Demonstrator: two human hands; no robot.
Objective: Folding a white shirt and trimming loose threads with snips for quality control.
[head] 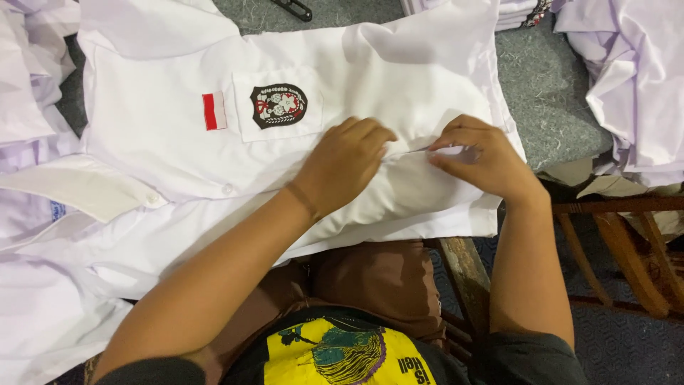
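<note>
Presently the white shirt (164,142) lies flat on the grey desk (548,85), badge pocket (278,105) up. Left hand (342,167) presses curled fingers on the cloth; right hand (484,160) pinches a fold beside it. The hem area remains creased; piled shirts (634,78) lie at the edges.

- One view only, from a camera worn on the person's head.
- It looks steeply down, almost straight down, over the person's own chest and lap.
- It sits close: both forearms enter from the bottom edge, and the left hand (342,167) and right hand (484,160) lie near the centre.
- A white shirt (285,164) on the worktop (548,93) fills most of the frame.
- The frame's top edge is the far side.
</note>
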